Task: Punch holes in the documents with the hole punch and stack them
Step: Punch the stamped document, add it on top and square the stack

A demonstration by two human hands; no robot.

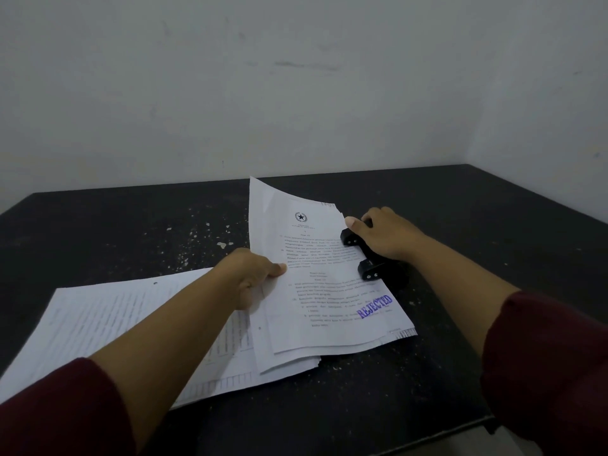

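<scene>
A thin bundle of printed documents (pixel 324 291), stamped "REJECTED" in blue, lies in the middle of the dark table, its far left corner curling up. My left hand (pixel 255 274) pinches the bundle's left edge, thumb on top. The bundle's right edge sits inside the black hole punch (pixel 370 269). My right hand (pixel 383 235) lies palm down on the punch's lever, covering most of it. A second pile of papers (pixel 108 324) lies flat at the left, partly under my left forearm, with a punched hole near its far edge.
The black table (pixel 477 225) is speckled with small paper bits around the papers. A white wall stands close behind it and on the right. The table's front edge runs at the lower right (pixel 427 439).
</scene>
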